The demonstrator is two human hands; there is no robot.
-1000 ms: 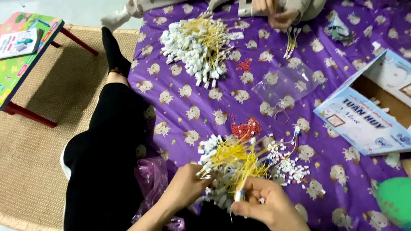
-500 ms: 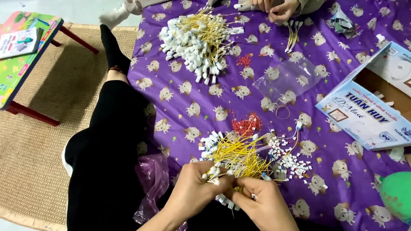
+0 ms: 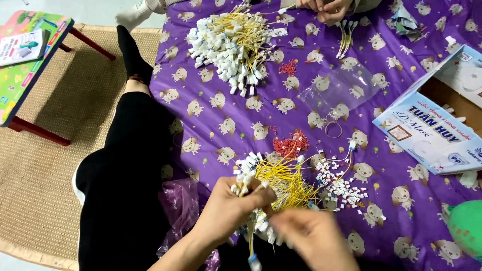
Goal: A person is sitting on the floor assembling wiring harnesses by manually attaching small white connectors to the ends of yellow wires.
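Note:
My left hand (image 3: pixel 228 211) grips a bundle of yellow wires with white plastic connectors (image 3: pixel 281 183) above the purple patterned cloth (image 3: pixel 241 125). My right hand (image 3: pixel 314 238) is blurred just below the bundle, fingers closed near some white connectors; whether it holds one I cannot tell. Loose small white connectors (image 3: pixel 341 188) lie to the right of the bundle. A small heap of red pieces (image 3: pixel 291 144) lies just beyond it.
A large pile of finished yellow wires (image 3: pixel 233 42) lies at the far side, by another person's hands (image 3: pixel 324 7). A clear plastic bag (image 3: pixel 339 90), an open cardboard box (image 3: pixel 442 115), a green round object (image 3: pixel 467 223), my black-clad leg (image 3: pixel 125 165) and a low colourful table (image 3: pixel 27 55) surround the spot.
My hands have come together on the wire bundle and lifted it slightly. My right hand has moved down and is now blurred with motion.

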